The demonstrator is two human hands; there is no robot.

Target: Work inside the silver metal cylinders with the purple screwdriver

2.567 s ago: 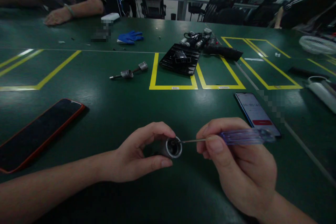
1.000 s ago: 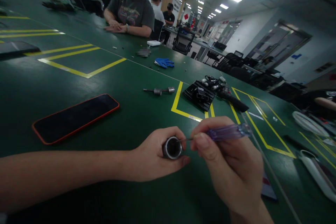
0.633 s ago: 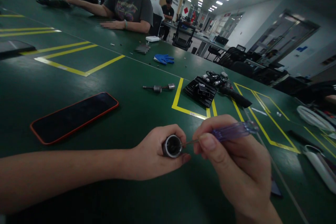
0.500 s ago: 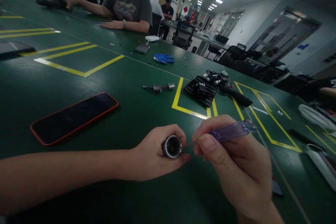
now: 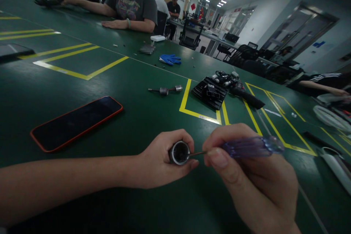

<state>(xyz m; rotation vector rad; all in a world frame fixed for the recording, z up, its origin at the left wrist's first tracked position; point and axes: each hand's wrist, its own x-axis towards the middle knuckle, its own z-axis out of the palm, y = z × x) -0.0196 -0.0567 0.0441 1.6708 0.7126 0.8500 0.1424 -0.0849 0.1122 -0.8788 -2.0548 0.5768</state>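
Note:
My left hand (image 5: 164,159) is wrapped round a short dark metal tube (image 5: 180,153), its open end with a bright rim turned towards me. From the right, my right hand (image 5: 246,175) pinches a screwdriver (image 5: 246,147) with a clear purple handle and a thin shaft. The shaft's end meets the right side of the tube's rim; I cannot tell whether the tip sits inside. Beyond the hands, a small metal part with two cylinders joined by wires (image 5: 164,90) lies on the green table (image 5: 142,113).
A phone in a red case (image 5: 76,122) lies at left. Ahead are a blue glove (image 5: 170,59), a black ribbed tray (image 5: 210,93) and a pile of cables and cylinders (image 5: 226,78). Yellow tape marks the table. A person (image 5: 131,5) sits across; another's arm (image 5: 326,86) shows at right.
My right hand and the screwdriver handle have shifted right and slightly down, so the shaft lies nearer level. My left hand keeps the tube in about the same place.

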